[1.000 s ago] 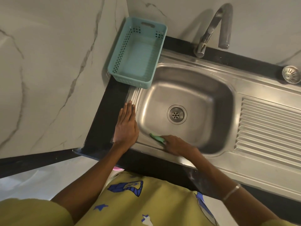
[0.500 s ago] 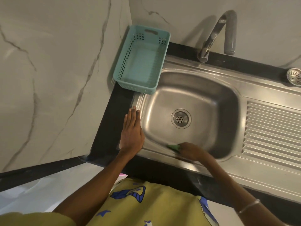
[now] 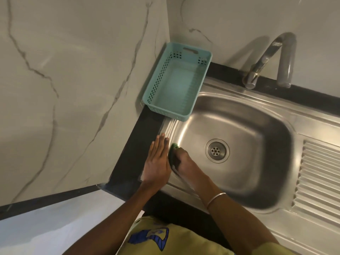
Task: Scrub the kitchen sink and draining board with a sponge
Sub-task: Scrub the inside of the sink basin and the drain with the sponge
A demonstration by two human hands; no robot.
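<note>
The stainless steel sink (image 3: 257, 144) fills the middle of the head view, with a round drain (image 3: 217, 150) in its floor. A ribbed draining board (image 3: 320, 181) adjoins it on the right. My right hand (image 3: 184, 161) is closed on a green sponge (image 3: 173, 150) and presses it against the sink's left inner wall. Flat on the sink's left rim and the black counter lies my left hand (image 3: 156, 162), fingers together and extended, right beside the sponge.
A teal plastic basket (image 3: 176, 85) stands at the back left corner, overhanging the sink's rim. A curved metal tap (image 3: 266, 61) rises behind the sink. Marble walls close in the left and back. The black counter edge (image 3: 128, 162) runs along the left.
My right hand has carried the sponge from the sink's near wall leftward to its left wall, close to my left hand. The left hand has stayed on the rim.
</note>
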